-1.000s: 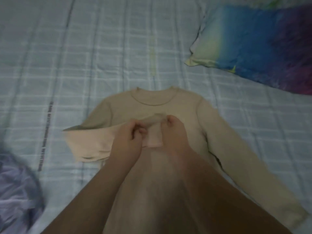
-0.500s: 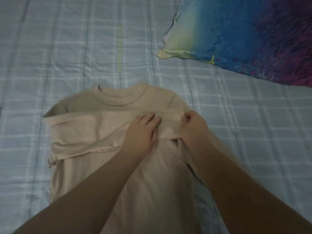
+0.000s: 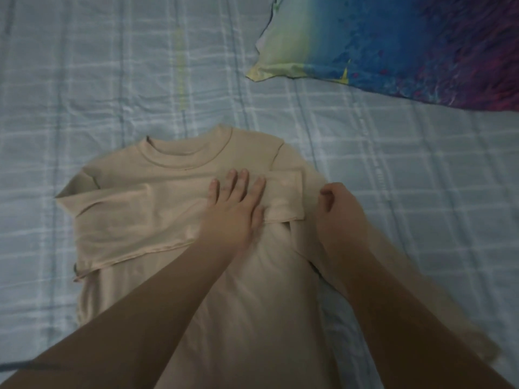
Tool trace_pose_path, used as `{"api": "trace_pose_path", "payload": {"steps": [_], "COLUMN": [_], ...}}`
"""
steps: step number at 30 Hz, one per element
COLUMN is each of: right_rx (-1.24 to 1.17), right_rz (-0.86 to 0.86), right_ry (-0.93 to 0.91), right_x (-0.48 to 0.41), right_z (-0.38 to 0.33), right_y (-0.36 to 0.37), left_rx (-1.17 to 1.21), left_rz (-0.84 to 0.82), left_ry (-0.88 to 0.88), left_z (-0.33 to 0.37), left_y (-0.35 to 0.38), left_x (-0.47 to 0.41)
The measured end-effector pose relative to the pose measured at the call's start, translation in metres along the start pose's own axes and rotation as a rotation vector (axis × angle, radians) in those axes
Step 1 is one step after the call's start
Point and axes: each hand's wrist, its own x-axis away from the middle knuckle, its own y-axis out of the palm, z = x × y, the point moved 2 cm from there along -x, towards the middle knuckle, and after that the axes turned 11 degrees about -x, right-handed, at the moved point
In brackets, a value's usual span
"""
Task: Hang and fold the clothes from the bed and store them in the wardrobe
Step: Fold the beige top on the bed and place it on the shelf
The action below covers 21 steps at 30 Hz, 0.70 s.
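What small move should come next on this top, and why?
Probably fold the right sleeve across the chest. The left sleeve already lies folded over the top, pressed flat by the left hand, while the right sleeve runs out over the bed sheet under the right forearm, the right hand curled beside it.

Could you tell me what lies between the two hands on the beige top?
In the head view, the cuff of the folded-over sleeve lies between the left hand, flat on that sleeve, and the right hand.
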Motion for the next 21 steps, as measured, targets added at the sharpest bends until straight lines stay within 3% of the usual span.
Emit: {"api": "trace_pose_path", "payload": {"steps": [2,6,14,18,21], "right_rx": [-0.048,0.094,0.286,0.153,-0.004], "right_rz": [0.042,0.101,0.164,0.191,0.136], "right_ry": [0.030,0.146,0.374,0.473,0.523], "right_x": [0.015,0.054,0.128,0.143,0.151], "right_z": [0.020,0.077,0.177,0.209,0.219], "right_y": [-0.029,-0.103,-0.206,-0.225,-0.227], "left_rx": [0.062,0.146,0.196,0.253,0.421], "left_rz": [0.021,0.035,-0.011,-0.064,-0.204], "left_ry": [0.018,0.150,0.367,0.429,0.456], "left_z": [0.013,0.061,0.205,0.269,0.313], "left_y": [-0.011,-0.033,-0.035,-0.019,-0.006], "left_x": [0.003,0.012,0.026,0.050,0.077]}}
